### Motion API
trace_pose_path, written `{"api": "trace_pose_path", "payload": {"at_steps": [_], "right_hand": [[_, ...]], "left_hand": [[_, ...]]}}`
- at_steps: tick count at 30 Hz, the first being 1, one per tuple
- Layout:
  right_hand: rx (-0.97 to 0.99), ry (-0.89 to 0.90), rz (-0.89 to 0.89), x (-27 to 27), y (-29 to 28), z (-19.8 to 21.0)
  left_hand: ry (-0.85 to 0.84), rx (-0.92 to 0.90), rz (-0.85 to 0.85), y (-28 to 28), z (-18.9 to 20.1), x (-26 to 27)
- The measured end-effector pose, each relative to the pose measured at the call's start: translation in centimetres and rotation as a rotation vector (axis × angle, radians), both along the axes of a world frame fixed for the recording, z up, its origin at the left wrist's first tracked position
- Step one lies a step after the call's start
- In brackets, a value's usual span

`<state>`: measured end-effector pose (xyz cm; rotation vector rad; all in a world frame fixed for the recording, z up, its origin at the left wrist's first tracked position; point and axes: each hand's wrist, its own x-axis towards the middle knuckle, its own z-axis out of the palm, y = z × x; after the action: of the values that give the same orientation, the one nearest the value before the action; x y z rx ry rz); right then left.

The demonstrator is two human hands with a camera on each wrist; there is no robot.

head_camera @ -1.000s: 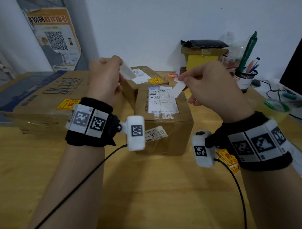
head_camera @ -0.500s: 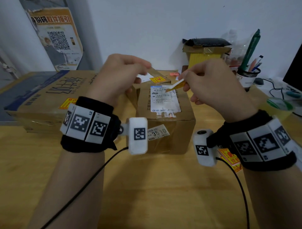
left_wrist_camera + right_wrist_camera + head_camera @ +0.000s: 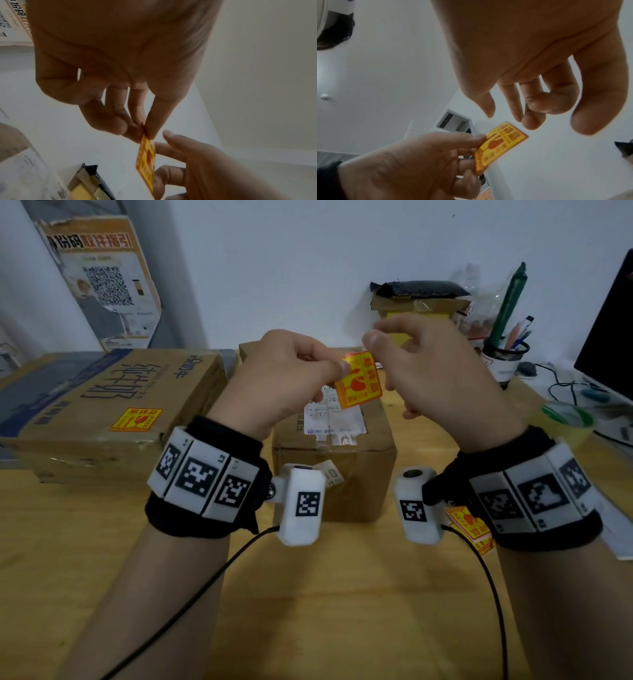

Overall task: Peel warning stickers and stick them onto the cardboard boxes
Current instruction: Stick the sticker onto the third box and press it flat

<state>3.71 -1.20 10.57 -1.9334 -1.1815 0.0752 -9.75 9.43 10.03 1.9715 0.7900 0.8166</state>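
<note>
A yellow and red warning sticker hangs in the air above the small cardboard box, which bears a white shipping label. My left hand pinches the sticker's edge between thumb and fingers. My right hand hovers just over the sticker's top; in the right wrist view its loosely curled fingers stand a little apart from the sticker. A large flat box on the left carries a stuck warning sticker. More stickers lie under my right wrist.
Another box stands behind my hands. A yellow box under a black bag sits by the wall, with a pen holder, a green tape roll and a monitor at right. Wrist cables trail over the wooden table.
The hands rose and came together. The sticker, pinched by my right hand before, turned its printed face up and is now pinched by my left hand. The white backing strip is out of sight.
</note>
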Motion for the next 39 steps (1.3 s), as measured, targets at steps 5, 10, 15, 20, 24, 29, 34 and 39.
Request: {"api": "trace_pose_path", "payload": {"at_steps": [5, 10, 15, 20, 24, 29, 34, 39], "right_hand": [[-0.079, 0.071, 0.052, 1.0, -0.1, -0.5], [0.01, 0.267, 0.117, 0.7, 0.3, -0.3], [0.079, 0.267, 0.117, 0.6, 0.5, -0.4], [0.127, 0.26, 0.085, 0.8, 0.6, -0.3], [0.087, 0.223, 0.071, 1.1, 0.5, -0.3], [0.038, 0.122, 0.031, 1.3, 0.0, -0.1], [-0.144, 0.082, 0.132, 1.0, -0.3, -0.1], [-0.26, 0.036, 0.143, 1.3, -0.6, -0.2]], "left_hand": [[-0.115, -0.1, 0.08, 0.3, 0.4, 0.0], [-0.164, -0.188, 0.045, 0.1, 0.7, -0.3], [-0.19, -0.146, 0.04, 0.0, 0.8, -0.4], [-0.15, -0.163, 0.023, 0.0, 0.7, -0.3], [-0.045, -0.182, 0.047, 0.1, 0.7, -0.7], [0.055, -0.102, 0.153, 0.5, 0.7, -1.1], [0.105, -0.108, 0.097, 0.0, 0.8, -0.7], [0.173, -0.008, 0.106, -0.1, 0.6, -0.7]]}}
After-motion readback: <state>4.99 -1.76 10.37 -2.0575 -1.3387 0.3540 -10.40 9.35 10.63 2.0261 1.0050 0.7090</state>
